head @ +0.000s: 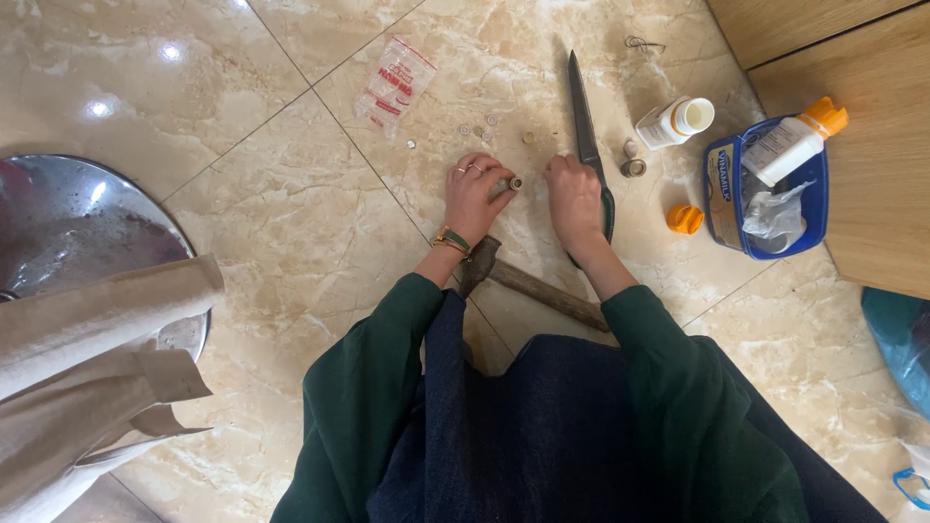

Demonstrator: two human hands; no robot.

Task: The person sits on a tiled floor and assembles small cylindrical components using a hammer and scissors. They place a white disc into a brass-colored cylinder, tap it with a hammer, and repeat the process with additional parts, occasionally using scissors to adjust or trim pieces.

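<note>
My left hand (pixel 474 197) grips a small cylindrical piece (pixel 506 185) against the marble floor; rings and a bracelet show on it. My right hand (pixel 574 193) is closed in a fist just to its right, over the green handle (pixel 608 211) of a long knife (pixel 581 111) whose blade points away from me. Whether the fist holds anything I cannot tell. A hammer (pixel 528 281) with a wooden handle lies on the floor between my forearms. Several small round caps (pixel 479 126) lie scattered beyond my hands.
A clear plastic packet (pixel 395 83) lies far left of the knife. A white bottle (pixel 675 121), an orange cap (pixel 684 219) and a blue container (pixel 719 194) holding another bottle (pixel 792 143) sit right. A metal basin (pixel 68 232) and another person's beige sleeve (pixel 87 329) are left. Wooden furniture (pixel 862 194) stands right.
</note>
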